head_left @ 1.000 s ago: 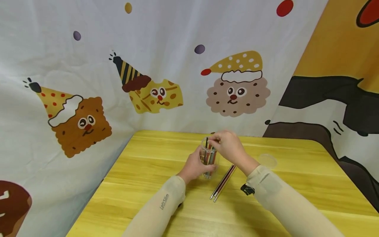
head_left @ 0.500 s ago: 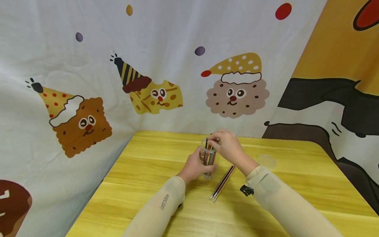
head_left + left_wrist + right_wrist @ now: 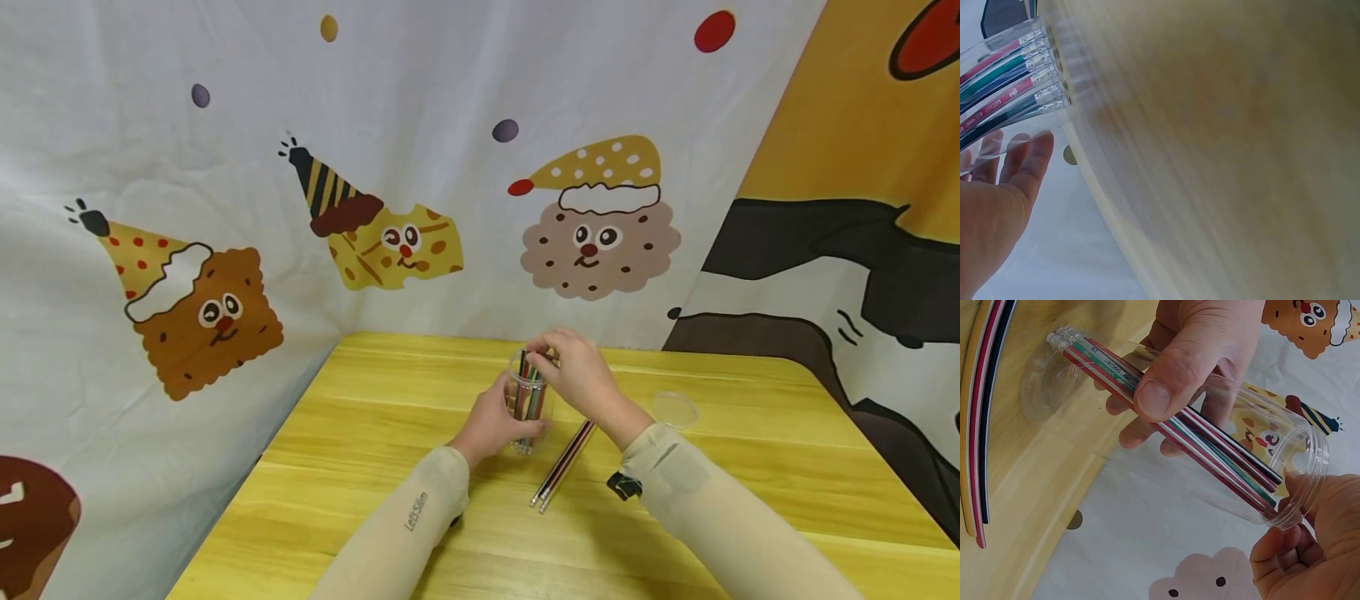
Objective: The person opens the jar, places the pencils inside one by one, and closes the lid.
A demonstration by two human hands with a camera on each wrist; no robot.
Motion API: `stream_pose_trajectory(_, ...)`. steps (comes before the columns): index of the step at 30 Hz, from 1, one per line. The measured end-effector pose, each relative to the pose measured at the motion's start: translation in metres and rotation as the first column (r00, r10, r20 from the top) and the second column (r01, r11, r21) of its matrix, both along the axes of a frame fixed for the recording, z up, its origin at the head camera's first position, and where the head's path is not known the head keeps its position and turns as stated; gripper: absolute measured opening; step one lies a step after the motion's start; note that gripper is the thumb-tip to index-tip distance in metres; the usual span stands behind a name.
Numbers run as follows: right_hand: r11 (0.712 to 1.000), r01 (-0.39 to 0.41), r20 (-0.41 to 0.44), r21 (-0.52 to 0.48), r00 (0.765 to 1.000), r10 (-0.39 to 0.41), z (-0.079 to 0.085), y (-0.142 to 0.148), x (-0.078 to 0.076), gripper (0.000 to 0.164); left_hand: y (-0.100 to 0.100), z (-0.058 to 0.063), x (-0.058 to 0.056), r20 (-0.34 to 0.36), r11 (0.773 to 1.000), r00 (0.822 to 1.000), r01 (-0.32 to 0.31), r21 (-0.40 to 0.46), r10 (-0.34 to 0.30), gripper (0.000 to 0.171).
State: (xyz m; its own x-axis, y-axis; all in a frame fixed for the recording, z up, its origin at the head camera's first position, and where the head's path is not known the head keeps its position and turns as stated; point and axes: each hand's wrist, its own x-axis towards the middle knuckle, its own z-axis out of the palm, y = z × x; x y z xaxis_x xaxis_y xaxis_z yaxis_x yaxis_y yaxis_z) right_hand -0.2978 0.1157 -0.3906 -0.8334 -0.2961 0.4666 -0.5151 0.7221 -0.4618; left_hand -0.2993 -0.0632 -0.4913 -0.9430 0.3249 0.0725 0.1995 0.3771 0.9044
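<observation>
A clear plastic jar [image 3: 1317,465] stands on the table with several striped pencils [image 3: 1197,447] inside, eraser ends down. My left hand [image 3: 497,422] grips the jar's side, the thumb lying across the front in the right wrist view. At the jar's mouth, my right hand [image 3: 581,373] has its fingers curled. In the right wrist view, its thumb reaches inside the rim, beside the upper pencil ends; whether it pinches a pencil is unclear. Three loose pencils [image 3: 561,467] lie together in front of the jar, under the right forearm.
A round clear lid [image 3: 677,410] lies on the yellow wooden table [image 3: 360,400], right of the right hand. Behind the table hangs a white printed cloth [image 3: 465,75] with cartoon figures. A dark band [image 3: 625,485] shows at the right wrist.
My hands, the jar and the loose pencils keep almost the same places. The pencil tops near the right fingers shift slightly in the jar's mouth.
</observation>
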Motion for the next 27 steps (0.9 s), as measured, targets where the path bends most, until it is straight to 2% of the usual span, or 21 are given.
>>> stream_pose_trajectory(6,1.000,-0.008,-0.007,-0.010,1.000,0.008,0.001,0.005,0.002,0.013,0.003,0.000,0.001,0.003,1.000,1.000,-0.003,-0.002,0.003,0.060)
stream_pose_trajectory(12,0.995,-0.008,0.005,-0.103,1.000,0.008,0.001,0.017,0.005,0.019,0.003,-0.001,0.000,0.004,1.000,1.000,-0.014,0.009,0.014,0.062)
stream_pose_trajectory(17,0.983,0.012,0.019,-0.182,1.000,-0.009,-0.006,0.034,0.008,0.022,0.002,-0.003,0.001,0.000,1.000,1.000,-0.028,0.003,0.028,0.069)
stream_pose_trajectory(20,0.983,0.032,0.037,-0.181,0.999,-0.026,-0.016,0.046,0.009,0.020,0.001,-0.003,0.001,0.000,0.999,0.999,-0.033,-0.006,0.033,0.072)
stream_pose_trajectory(22,0.991,0.042,0.048,-0.128,0.998,-0.036,-0.025,0.055,0.010,0.018,0.001,-0.003,0.002,0.001,0.999,0.999,-0.033,-0.012,0.033,0.072)
stream_pose_trajectory(24,0.999,0.035,0.082,-0.027,0.996,-0.033,-0.035,0.063,0.013,0.017,0.002,-0.002,0.002,0.001,1.000,1.000,-0.029,-0.011,0.029,0.073)
stream_pose_trajectory(27,0.985,-0.031,0.161,0.167,0.987,0.004,-0.050,0.070,0.019,0.021,0.003,-0.002,0.001,0.000,1.000,1.000,-0.024,-0.012,0.024,0.074)
